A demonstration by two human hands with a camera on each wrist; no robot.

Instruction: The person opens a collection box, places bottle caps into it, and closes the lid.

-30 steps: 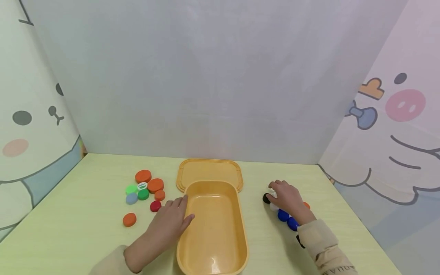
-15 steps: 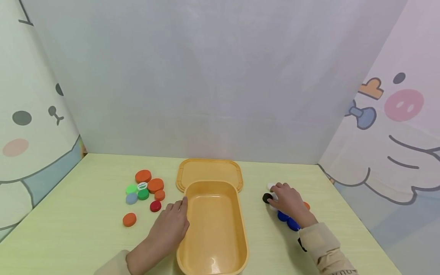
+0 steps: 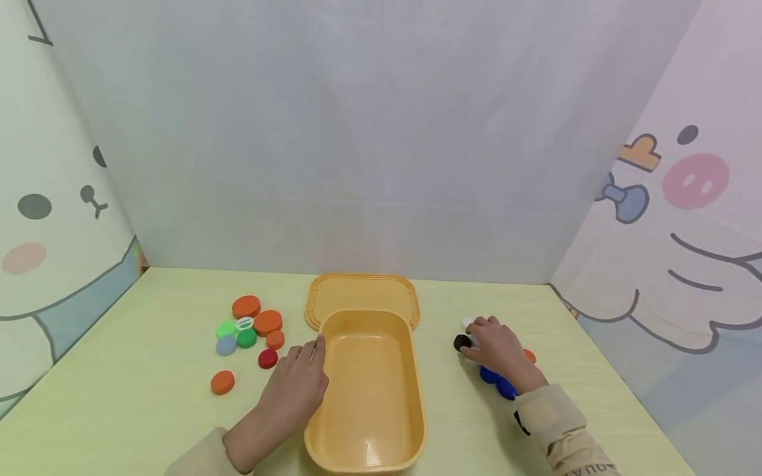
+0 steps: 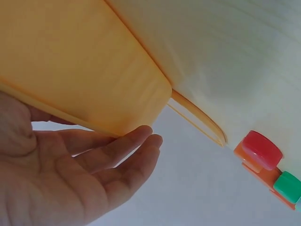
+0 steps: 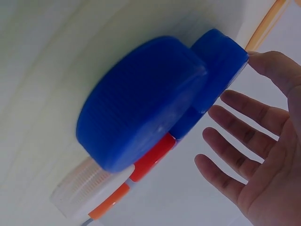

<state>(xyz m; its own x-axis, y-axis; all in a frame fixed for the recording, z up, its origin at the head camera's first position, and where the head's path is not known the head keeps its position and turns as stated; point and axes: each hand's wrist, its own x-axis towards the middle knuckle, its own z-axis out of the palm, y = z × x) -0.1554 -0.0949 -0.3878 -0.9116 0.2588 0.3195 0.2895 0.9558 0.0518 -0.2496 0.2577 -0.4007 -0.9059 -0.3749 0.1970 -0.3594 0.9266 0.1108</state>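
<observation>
My left hand (image 3: 294, 383) holds the left rim of a deep yellow plastic box (image 3: 366, 456). In the left wrist view its fingertips (image 4: 139, 135) lie against the box's outer wall; the thumb is hidden behind the rim. On the right, my right hand (image 3: 497, 347) reaches down among bottle caps, its thumb close to a black cap (image 3: 461, 342) and its fingers over white caps. One white cap (image 3: 467, 322) shows just beyond the fingers. Large blue caps (image 5: 141, 99) lie under the wrist and partly cover the fingertips in the right wrist view, where the fingers look relaxed and spread.
A flat yellow lid (image 3: 364, 294) lies behind the box, partly hidden by it. Left of the box sits a group of caps: orange (image 3: 247, 307), green (image 3: 247, 338), pale blue (image 3: 226, 345) and red (image 3: 268, 359). A lone orange cap (image 3: 223, 382) lies nearer. Behind the table hangs a grey curtain (image 3: 357, 145).
My right hand has lowered slightly and drawn back, uncovering a white cap at its fingertips. The left thumb, earlier stretched over the box, has folded in against the rim.
</observation>
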